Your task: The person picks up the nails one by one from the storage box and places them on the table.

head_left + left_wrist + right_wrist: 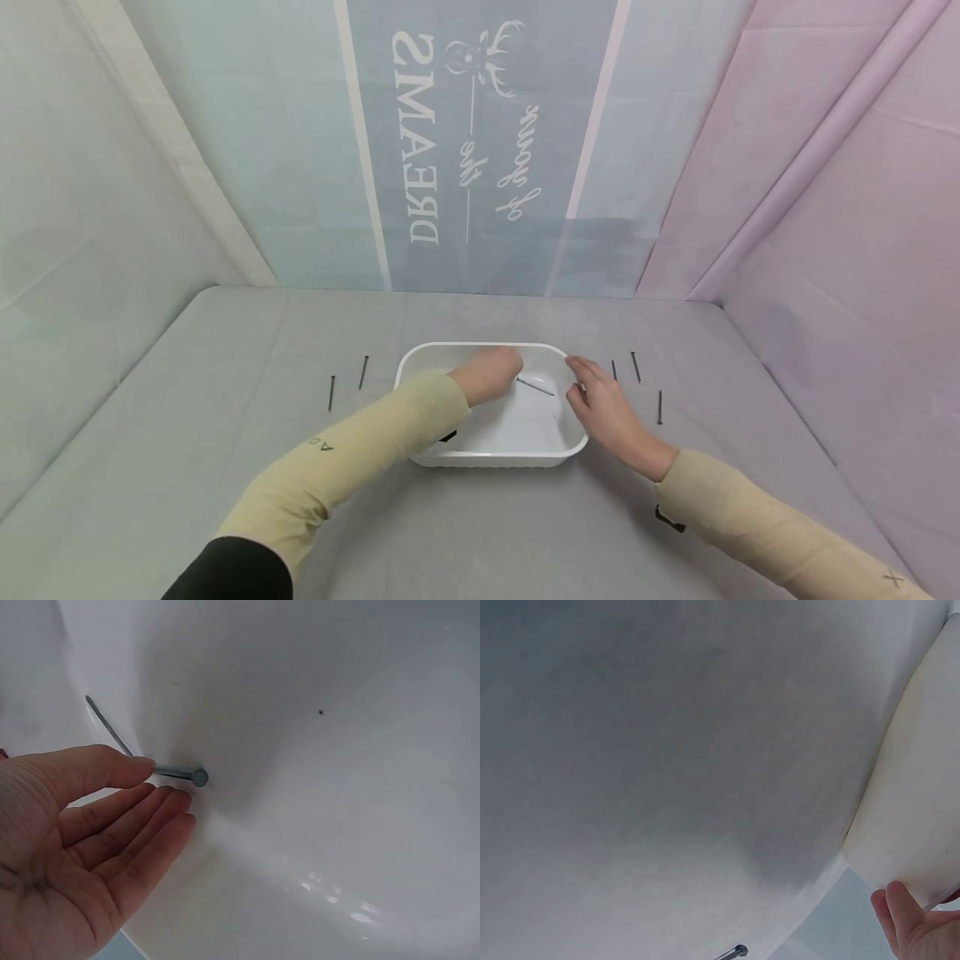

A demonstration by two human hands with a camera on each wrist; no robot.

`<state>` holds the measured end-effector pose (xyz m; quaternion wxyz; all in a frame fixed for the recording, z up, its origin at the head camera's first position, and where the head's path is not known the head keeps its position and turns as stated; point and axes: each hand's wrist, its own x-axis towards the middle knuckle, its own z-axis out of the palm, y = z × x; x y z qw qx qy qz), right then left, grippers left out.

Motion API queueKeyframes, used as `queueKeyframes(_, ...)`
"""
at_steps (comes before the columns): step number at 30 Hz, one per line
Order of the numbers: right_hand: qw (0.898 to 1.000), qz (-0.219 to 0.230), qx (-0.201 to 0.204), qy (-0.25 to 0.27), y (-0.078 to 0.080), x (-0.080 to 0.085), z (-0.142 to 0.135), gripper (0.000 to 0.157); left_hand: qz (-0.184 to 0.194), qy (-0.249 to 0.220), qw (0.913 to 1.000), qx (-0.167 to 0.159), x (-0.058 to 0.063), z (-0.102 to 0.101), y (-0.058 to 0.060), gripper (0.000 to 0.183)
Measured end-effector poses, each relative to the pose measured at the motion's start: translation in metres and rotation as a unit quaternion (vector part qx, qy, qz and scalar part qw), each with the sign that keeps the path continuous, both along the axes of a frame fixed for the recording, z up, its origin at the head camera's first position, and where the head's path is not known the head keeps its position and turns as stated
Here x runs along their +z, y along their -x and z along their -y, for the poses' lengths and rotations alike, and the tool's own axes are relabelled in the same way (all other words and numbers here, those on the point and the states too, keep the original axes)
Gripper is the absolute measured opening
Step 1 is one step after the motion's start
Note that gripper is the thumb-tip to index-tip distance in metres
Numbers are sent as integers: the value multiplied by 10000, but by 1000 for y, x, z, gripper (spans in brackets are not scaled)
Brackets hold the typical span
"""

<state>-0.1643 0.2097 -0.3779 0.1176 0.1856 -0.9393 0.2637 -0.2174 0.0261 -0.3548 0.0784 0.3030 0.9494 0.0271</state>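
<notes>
A white plastic tray [502,460] stands on the grey cloth. My left hand [487,375] reaches inside it, slightly blurred in the head view. Up close, the thumb and fingers of my left hand [112,832] pinch a grey nail [178,773], its round flat head sticking out past the thumb. A second nail [536,387] lies in the tray; its pointed end shows beyond the thumb in the left wrist view. At the tray's right side, my right hand [607,412] holds the rim, fingers [900,901] against the outer wall and thumb over the edge.
Two nails, a nearer one [332,392] and a farther one [363,372], lie on the cloth left of the tray. Three more lie to the right, among them a nail [660,407] close to my right hand. Fabric walls enclose the back and both sides.
</notes>
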Motion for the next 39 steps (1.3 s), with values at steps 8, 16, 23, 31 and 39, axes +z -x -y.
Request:
queueKeyframes(8,10000,49,-25,-18,0,2,1,43,-331,205,9991,-137,-3,-3,-2,15)
queueKeyframes(16,10000,52,24,16,1,3,1,43,-631,338,9972,-237,-11,-4,-1,12)
queueKeyframes(23,9999,102,14,3,2,4,1,43,-779,566,9951,-231,-16,-4,0,12)
queueKeyframes(31,10000,-29,64,4,3,4,1,42,-458,429,9979,-141,-11,-5,3,12)
queueKeyframes(39,9999,-70,104,69,4,6,1,41,-116,453,9987,190,3,-5,6,15)
